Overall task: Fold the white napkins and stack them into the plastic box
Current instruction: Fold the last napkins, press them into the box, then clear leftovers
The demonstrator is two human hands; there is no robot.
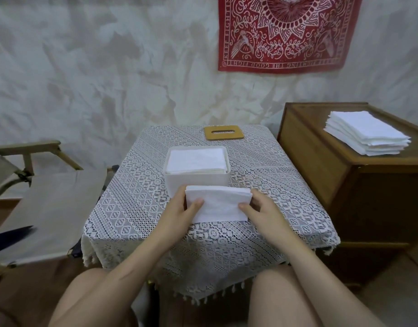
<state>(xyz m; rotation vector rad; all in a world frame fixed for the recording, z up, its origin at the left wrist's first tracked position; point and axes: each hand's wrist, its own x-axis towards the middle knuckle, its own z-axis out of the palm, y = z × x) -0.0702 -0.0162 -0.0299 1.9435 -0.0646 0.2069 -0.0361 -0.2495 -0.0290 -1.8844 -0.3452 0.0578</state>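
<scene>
A folded white napkin (218,204) is held just in front of the white plastic box (173,178), slightly above the lace-covered table. My left hand (179,210) pinches its left edge, thumb on top. My right hand (260,208) pinches its right edge the same way. Folded napkins (196,160) fill the box nearly to its rim. A stack of unfolded white napkins (366,133) lies on the wooden cabinet at the right.
A wooden lid with a slot (224,132) lies at the table's far edge behind the box. The wooden cabinet (321,166) stands close to the table's right side. A folding canvas chair (49,197) stands at the left. My knees are under the table's front edge.
</scene>
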